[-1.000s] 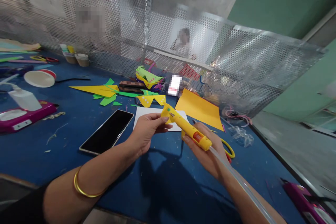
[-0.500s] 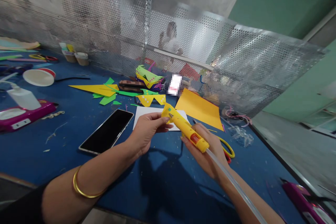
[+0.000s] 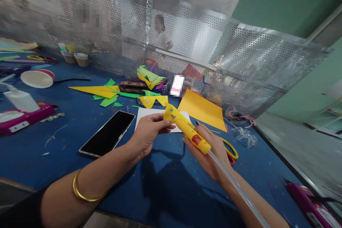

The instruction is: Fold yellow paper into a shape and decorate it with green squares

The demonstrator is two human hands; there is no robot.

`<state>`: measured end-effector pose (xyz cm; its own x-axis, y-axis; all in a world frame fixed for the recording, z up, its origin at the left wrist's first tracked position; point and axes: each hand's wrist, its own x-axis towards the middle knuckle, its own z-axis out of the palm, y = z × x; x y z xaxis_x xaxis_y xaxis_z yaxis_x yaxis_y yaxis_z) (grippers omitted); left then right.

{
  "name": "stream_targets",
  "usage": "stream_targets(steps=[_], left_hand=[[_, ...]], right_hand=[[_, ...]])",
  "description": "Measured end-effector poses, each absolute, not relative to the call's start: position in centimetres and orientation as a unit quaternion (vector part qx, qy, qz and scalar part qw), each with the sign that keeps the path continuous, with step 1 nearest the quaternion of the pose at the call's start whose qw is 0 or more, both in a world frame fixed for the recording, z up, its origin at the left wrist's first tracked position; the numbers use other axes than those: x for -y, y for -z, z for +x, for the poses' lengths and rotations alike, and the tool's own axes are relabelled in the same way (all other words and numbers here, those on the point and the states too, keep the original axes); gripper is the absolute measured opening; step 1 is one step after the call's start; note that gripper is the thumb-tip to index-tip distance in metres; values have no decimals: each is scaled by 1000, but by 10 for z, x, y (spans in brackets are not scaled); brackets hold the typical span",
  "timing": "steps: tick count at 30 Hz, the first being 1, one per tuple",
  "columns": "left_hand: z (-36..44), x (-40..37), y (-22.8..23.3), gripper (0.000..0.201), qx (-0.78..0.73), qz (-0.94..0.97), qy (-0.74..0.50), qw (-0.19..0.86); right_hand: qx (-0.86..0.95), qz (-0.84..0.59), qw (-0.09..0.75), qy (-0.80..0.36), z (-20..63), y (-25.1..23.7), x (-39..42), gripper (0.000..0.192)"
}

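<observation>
My left hand (image 3: 152, 130) pinches a small yellow paper piece (image 3: 167, 114) with a green patch on it. In my right hand (image 3: 210, 146) is a yellow hot glue gun (image 3: 189, 131), its metal tip pointing at that paper, close to the fingers; whether it touches I cannot tell. A long clear glue stick (image 3: 235, 185) runs out of the gun's back end. White paper (image 3: 141, 114) lies on the table beneath my hands. Just beyond is a yellow paper mask shape (image 3: 151, 101) with pale dots. Scissors with yellow and red handles (image 3: 232, 149) lie partly behind my right hand.
A black phone (image 3: 108, 133) lies left of my hands. Yellow paper (image 3: 204, 110), a lit phone (image 3: 177, 85) and green-yellow scraps (image 3: 107, 92) are farther back. Purple power strips (image 3: 26, 117) sit at both sides. A perforated metal screen (image 3: 112, 25) stands behind; a person shows through it.
My hands, the paper piece and the glue gun hold nearly the same pose. The view has shifted slightly, and the person behind the screen has moved left.
</observation>
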<state>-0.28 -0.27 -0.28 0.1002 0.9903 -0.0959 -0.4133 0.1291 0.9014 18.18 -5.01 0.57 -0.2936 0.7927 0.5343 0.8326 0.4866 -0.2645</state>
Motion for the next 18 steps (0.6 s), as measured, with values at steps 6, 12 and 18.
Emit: stream_targets(steps=[6, 12, 18], left_hand=[[-2, 2, 2, 23, -394, 369, -546, 641], [-2, 2, 3, 22, -394, 369, -543, 643], [-2, 3, 3, 20, -391, 369, -546, 643]], right_hand=[[806, -502, 312, 34, 183, -5, 50, 22], [800, -515, 307, 30, 183, -6, 51, 25], [795, -521, 310, 26, 182, -6, 51, 24]])
